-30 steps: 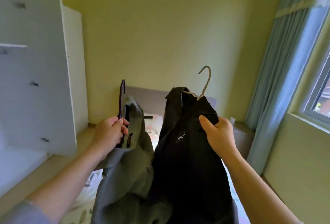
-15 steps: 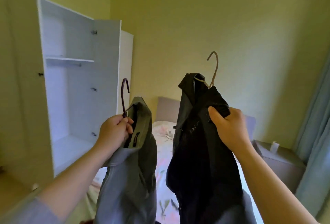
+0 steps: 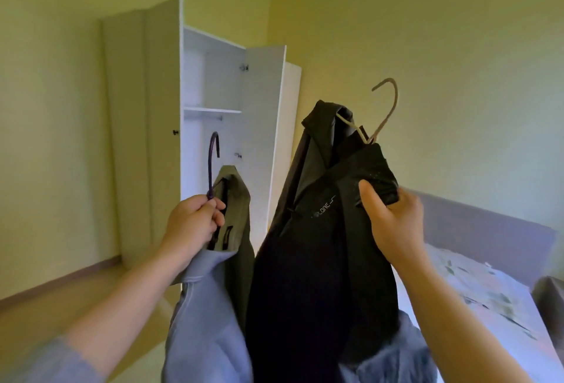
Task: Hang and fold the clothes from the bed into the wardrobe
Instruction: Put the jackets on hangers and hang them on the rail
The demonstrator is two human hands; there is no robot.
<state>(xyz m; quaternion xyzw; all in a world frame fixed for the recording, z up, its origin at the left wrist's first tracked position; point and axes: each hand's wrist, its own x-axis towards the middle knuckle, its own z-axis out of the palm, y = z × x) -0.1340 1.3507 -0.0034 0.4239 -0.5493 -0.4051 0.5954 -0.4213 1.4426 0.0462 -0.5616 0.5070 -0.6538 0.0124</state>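
Black jacket (image 3: 320, 260) hanging on a pale hanger (image 3: 387, 107). Right hand (image 3: 393, 223) gripping it at the shoulder: thumb on the front, fingers curling behind the fabric, arm reaching up and forward. Left hand (image 3: 195, 223) closing in a fist round the neck of a dark purple hanger (image 3: 212, 162), hook pointing up. Grey-green garment (image 3: 241, 208) and a light blue garment (image 3: 201, 321) hanging off it. The two loads hanging side by side; touching or not, can't tell. Bed (image 3: 488, 300) lying right, below the right arm. Wardrobe (image 3: 264, 107) standing beyond the left hand, doors standing open, shelf up top, open room showing under it.
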